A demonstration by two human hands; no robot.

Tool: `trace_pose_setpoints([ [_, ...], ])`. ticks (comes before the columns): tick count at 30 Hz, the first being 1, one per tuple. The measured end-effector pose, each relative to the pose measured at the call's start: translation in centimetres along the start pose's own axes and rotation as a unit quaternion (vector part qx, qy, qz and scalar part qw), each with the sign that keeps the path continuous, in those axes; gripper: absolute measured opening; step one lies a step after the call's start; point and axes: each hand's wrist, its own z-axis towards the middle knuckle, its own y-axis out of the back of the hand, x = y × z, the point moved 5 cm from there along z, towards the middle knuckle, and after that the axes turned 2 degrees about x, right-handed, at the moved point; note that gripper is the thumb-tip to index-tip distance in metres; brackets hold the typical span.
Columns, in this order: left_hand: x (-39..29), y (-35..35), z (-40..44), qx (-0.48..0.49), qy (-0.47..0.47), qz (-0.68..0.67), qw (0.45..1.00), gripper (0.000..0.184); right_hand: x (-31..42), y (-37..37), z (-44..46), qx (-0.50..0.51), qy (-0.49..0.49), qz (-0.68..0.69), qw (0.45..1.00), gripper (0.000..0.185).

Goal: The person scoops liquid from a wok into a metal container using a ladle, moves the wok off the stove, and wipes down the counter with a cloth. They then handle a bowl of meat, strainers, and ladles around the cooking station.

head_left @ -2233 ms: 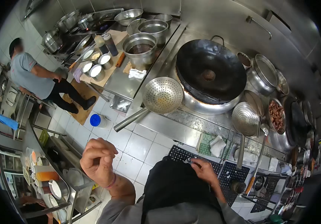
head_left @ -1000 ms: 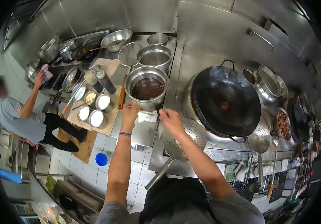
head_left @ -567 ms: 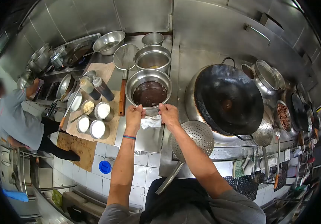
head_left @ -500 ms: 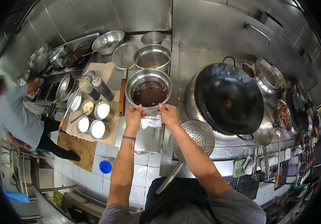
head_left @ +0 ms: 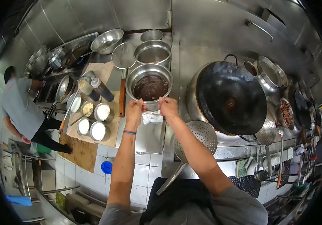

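A round metal pot (head_left: 131, 79) with dark brown liquid inside stands on the steel counter. My left hand (head_left: 134, 111) grips its near rim at the left, fingers closed on the edge. On the right part of the same rim my right hand (head_left: 169, 107) is closed too. A crumpled white cloth (head_left: 152, 117) lies just below the pot, between my wrists. Behind the pot is a second metal pot (head_left: 152, 52), and to its left lies a round mesh strainer (head_left: 123, 55) with a wooden handle. My right forearm passes over a perforated ladle (head_left: 202, 135).
A big black wok (head_left: 230, 97) sits on the right burner. At the left are several containers of white contents (head_left: 103, 111), two squeeze bottles (head_left: 101, 90) and a pan (head_left: 64, 89). Another person (head_left: 24, 105) stands at the far left. A blue lid (head_left: 106, 167) is near the floor.
Both hands came forward from near my body and took hold of the pot's rim. The pot has since shifted slightly away from me. The other person has turned and lowered one arm.
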Motion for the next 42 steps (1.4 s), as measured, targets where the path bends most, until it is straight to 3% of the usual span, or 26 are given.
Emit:
trace_pose_setpoints([
  [7,0.2,-0.4,2.4,-0.005,-0.007,0.005,1.0,0.017,0.2,0.3,2.5,0.014,-0.001,0.022,1.0,0.032],
  [12,2.2,1.1,1.3,0.003,-0.03,0.012,0.999,0.024,0.1,2.6,-0.1,0.033,0.032,-0.057,0.997,0.03],
  [15,10.3,6.8,3.4,-0.101,-0.175,0.315,0.927,0.032,-1.5,5.3,-5.0,0.069,0.041,-0.084,0.993,0.029],
  [16,9.7,6.4,1.9,-0.148,-0.152,0.403,0.891,0.038,-1.7,6.0,-7.1,0.077,0.017,-0.084,0.993,0.027],
  [19,10.8,5.4,2.9,-0.197,-0.083,0.526,0.823,0.039,-4.3,7.2,-11.5,0.101,-0.032,-0.09,0.99,0.025],
  [20,12.6,5.4,4.6,-0.124,-0.1,0.573,0.804,0.035,-5.0,7.5,-12.5,0.105,-0.042,-0.091,0.989,0.024],
  [24,10.8,3.8,3.3,-0.167,-0.24,0.558,0.776,0.02,-5.9,8.3,-15.3,0.14,-0.043,-0.089,0.985,0.026],
  [27,10.3,4.9,2.8,-0.086,-0.159,0.391,0.902,0.013,-4.7,9.8,-17.2,0.115,-0.051,-0.112,0.986,0.025],
  [29,11.5,6.4,2.1,-0.053,-0.069,0.284,0.955,0.018,-5.0,10.9,-18.0,0.11,-0.055,-0.11,0.986,0.024],
  [30,11.7,6.7,1.5,-0.038,-0.026,0.225,0.973,0.022,-5.0,11.4,-18.2,0.109,-0.054,-0.111,0.986,0.024],
  [33,11.3,7.0,-1.0,-0.002,-0.005,0.259,0.966,0.03,-5.5,12.1,-19.4,0.116,-0.045,-0.093,0.988,0.023],
  [36,11.7,8.7,-1.5,0.019,-0.095,0.425,0.9,0.03,-6.8,12.8,-20.4,0.111,-0.048,-0.106,0.987,0.023],
  [39,8.1,7.6,-4.8,-0.124,-0.327,0.607,0.714,0.025,-7.2,13.5,-21.4,0.096,-0.077,-0.132,0.984,0.023],
  [42,6.6,5.5,-6.2,-0.105,-0.326,0.576,0.742,0.016,-7.3,14.0,-22.1,0.089,-0.041,-0.162,0.982,0.022],
])
